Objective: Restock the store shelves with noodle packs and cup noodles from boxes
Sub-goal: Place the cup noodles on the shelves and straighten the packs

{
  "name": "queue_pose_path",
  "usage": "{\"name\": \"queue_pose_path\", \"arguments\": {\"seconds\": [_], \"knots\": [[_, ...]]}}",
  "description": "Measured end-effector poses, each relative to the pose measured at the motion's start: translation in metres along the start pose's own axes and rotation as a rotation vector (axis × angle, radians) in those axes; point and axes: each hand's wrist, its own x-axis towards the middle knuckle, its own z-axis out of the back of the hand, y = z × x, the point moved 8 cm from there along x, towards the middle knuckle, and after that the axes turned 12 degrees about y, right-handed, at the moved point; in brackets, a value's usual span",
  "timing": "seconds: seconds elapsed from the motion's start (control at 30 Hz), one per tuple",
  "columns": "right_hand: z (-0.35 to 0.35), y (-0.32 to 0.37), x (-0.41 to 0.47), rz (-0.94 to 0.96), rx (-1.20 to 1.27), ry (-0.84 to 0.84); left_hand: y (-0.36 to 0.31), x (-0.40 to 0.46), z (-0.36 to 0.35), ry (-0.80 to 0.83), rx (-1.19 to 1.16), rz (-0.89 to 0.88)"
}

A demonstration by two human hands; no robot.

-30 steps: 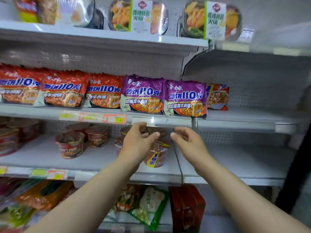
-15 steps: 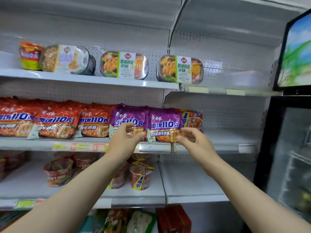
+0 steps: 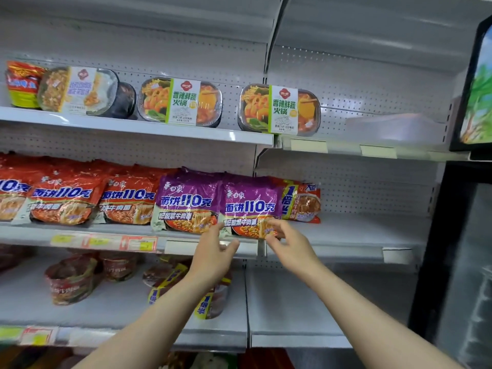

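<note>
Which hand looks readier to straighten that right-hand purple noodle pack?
Probably the right hand: its fingertips already touch the purple pack's lower right corner. The left hand hangs open just below its lower left corner, seemingly not gripping.

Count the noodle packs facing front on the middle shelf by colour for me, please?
Red plastic noodle packs: 3 (the leftmost is cut off by the picture's edge)
Purple plastic noodle packs: 2
Orange-red noodle pack with a yellow side band: 1
Total: 6 in the front row; any stacked behind them cannot be counted.
</note>
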Motion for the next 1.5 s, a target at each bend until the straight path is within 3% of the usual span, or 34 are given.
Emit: {"name": "queue_pose_path", "arguments": {"seconds": [0.13, 0.5, 0.77, 1.03, 1.27, 1.5], "knots": [[-0.016, -0.009, 0.022, 0.031, -0.073, 0.076, 0.014, 0.016, -0.025, 0.012, 0.011, 0.062], [-0.023, -0.03, 0.059, 0.072, -0.255, 0.077, 0.0, 0.057, -0.045, 0.022, 0.151, -0.099], [-0.042, -0.044, 0.067, 0.075, -0.414, 0.161, 0.018, 0.078, -0.06, 0.074, 0.308, -0.084], [-0.053, -0.057, 0.081, 0.047, -0.436, 0.16, 0.025, 0.086, -0.06, 0.049, 0.478, -0.123], [-0.042, -0.063, 0.094, 0.041, -0.356, 0.036, 0.025, 0.093, -0.054, -0.017, 0.406, -0.147], [-0.045, -0.061, 0.098, 0.045, -0.312, 0.054, 0.024, 0.104, -0.056, -0.037, 0.348, -0.097]]}}
